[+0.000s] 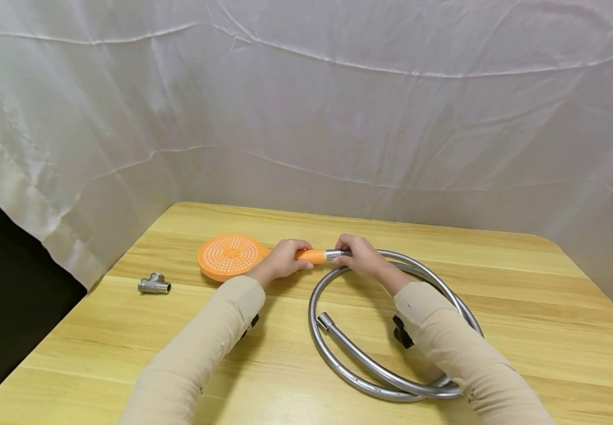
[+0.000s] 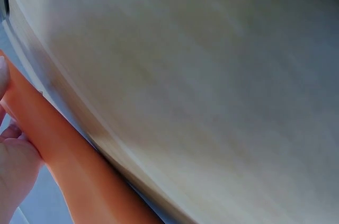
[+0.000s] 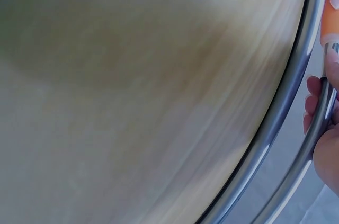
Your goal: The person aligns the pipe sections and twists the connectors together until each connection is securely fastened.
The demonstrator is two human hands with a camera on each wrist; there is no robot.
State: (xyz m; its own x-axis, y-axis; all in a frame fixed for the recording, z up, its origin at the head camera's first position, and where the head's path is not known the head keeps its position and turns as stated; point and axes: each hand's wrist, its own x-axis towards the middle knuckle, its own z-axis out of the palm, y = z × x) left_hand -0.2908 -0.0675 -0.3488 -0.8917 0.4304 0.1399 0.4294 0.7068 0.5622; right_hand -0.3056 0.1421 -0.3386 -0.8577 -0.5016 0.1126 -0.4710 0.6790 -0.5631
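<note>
An orange shower head (image 1: 230,255) with a round, perforated face lies toward the left of the table, face up. My left hand (image 1: 283,258) grips its handle (image 2: 69,160), thumb and fingers on either side. At the handle's end sits the silver connector (image 1: 332,254) of a grey shower hose (image 1: 338,367), meeting the handle. My right hand (image 1: 362,258) pinches the hose just behind that connector; in the right wrist view its fingers (image 3: 312,102) curl around it. The hose loops on the table under my right forearm, its other metal end (image 1: 325,321) lying inside the loop.
A small metal tee fitting (image 1: 154,284) lies on the left part of the wooden table (image 1: 540,307). White cloth (image 1: 338,118) hangs behind the table and along its sides. A dark gap (image 1: 9,295) shows beyond the left edge.
</note>
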